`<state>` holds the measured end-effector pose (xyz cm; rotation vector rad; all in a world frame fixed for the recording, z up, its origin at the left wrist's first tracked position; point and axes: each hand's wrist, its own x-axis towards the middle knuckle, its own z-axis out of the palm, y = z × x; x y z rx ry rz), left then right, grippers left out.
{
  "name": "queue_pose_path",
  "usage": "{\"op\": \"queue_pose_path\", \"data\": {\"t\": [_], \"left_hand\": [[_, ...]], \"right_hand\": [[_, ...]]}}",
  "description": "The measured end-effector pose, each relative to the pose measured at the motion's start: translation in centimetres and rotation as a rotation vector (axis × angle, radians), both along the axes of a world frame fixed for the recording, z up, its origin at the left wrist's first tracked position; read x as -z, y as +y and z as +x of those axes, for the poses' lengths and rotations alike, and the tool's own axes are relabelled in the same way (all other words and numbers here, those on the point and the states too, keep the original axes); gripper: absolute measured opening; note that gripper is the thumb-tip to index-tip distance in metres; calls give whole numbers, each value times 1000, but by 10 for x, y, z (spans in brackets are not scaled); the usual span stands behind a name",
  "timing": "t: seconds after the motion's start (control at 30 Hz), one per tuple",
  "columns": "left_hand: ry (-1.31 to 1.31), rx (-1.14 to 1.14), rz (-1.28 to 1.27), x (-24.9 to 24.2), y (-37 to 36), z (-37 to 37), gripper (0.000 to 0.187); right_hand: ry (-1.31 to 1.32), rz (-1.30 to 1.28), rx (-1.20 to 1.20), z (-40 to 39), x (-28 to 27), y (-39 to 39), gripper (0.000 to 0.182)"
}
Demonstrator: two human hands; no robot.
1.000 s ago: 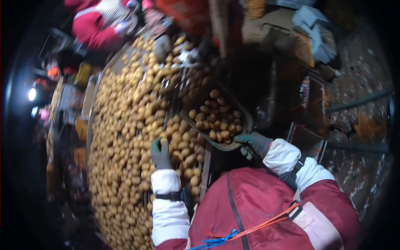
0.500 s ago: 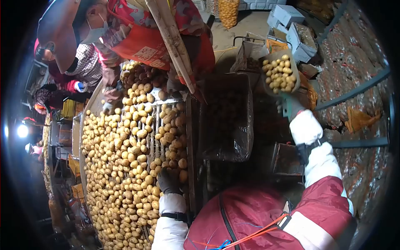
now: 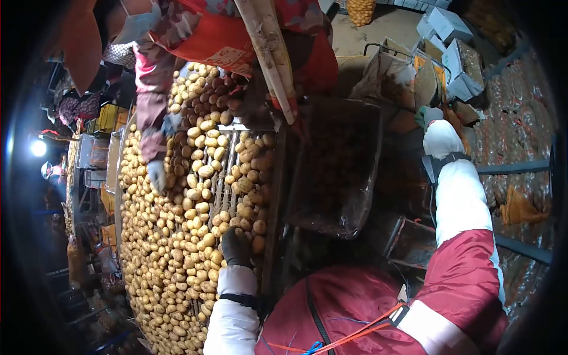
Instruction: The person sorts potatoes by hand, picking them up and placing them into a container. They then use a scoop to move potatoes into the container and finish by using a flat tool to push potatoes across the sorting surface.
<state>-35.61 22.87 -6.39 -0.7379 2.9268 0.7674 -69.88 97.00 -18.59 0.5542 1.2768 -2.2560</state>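
My left hand [image 3: 236, 247], in a dark glove, rests on the potatoes [image 3: 177, 236] spread over the sorting table. Its fingers lie on the potatoes, their tips partly hidden. To the right, my right hand [image 3: 432, 115] is stretched far out, closed at the green handle end of a plastic scoop [image 3: 427, 86]. The scoop now appears tilted beside an open sack or box [image 3: 397, 83], and its contents are hard to make out. Between my arms stands a dark plastic-lined bin [image 3: 337, 171] with dim round shapes inside.
Across the table a person in a red apron [image 3: 225, 53] has gloved hands [image 3: 157, 176] among the potatoes. A pole [image 3: 269, 56] slants down near them. White boxes [image 3: 464, 68] and a net sack [image 3: 361, 10] stand behind. Metal bars [image 3: 515, 167] cross stacked bags on the right.
My right hand has moved up and away with the scoop, which was upright and full of potatoes and is now tipped. The other person's hand has reached lower. My left hand barely shifted.
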Motion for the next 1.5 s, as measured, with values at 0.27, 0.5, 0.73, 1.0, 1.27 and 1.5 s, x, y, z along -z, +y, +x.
{"op": "queue_pose_path", "data": {"t": [0.27,0.5,0.73,1.0,1.27,1.5], "left_hand": [[81,35,-39,0,4,-1,22],[82,-65,-72,8,5,9,31],[110,-144,0,5,10,13,33],[388,-308,464,22,-35,65,34],[458,-628,-18,6,-162,279,53],[696,-931,520,6,-104,405,34]], "right_hand": [[-170,-200,-124,91,-68,-27,16],[67,491,-58,215,-102,-14,14],[-71,561,-123,282,-206,-107,16],[-49,404,-633,314,-222,-323,17],[-209,231,-989,356,-206,-467,20],[628,738,-1207,323,-152,-473,19]]}}
